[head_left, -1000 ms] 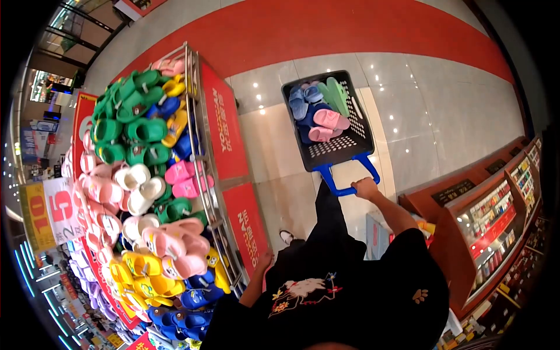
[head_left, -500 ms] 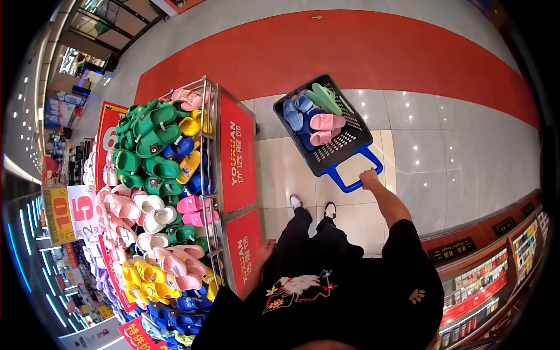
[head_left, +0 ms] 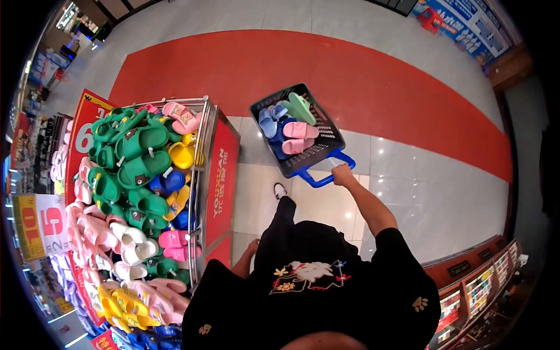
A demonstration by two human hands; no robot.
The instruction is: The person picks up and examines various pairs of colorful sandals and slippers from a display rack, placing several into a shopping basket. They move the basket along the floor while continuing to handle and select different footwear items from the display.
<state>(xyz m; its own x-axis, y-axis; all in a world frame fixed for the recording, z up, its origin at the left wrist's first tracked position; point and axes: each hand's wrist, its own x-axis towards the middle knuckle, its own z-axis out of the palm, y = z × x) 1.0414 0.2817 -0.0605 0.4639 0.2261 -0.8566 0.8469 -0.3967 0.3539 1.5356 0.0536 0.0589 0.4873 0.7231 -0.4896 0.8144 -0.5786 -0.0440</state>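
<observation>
My right hand (head_left: pixel 342 174) is closed around the blue handle (head_left: pixel 315 182) of a dark shopping basket (head_left: pixel 322 154), in front of me in the head view. In the basket lie pink slippers (head_left: pixel 299 137), blue slippers (head_left: pixel 269 121) and light green slippers (head_left: pixel 301 109). My left hand (head_left: pixel 253 247) hangs low by my left leg, beside the slipper stand; its fingers are too small to make out. No object shows in it.
On my left stands a metal-railed display bin (head_left: pixel 224 149) heaped with green, pink, white, yellow and blue slippers. Price signs (head_left: pixel 44 227) rise along its far side. A red floor band (head_left: pixel 361 81) crosses ahead, and shelves (head_left: pixel 481 289) line the lower right.
The basket and my right hand have shifted left and slightly down in view, the hand still on the handle. One foot now shows where two did. The slipper bin appears closer.
</observation>
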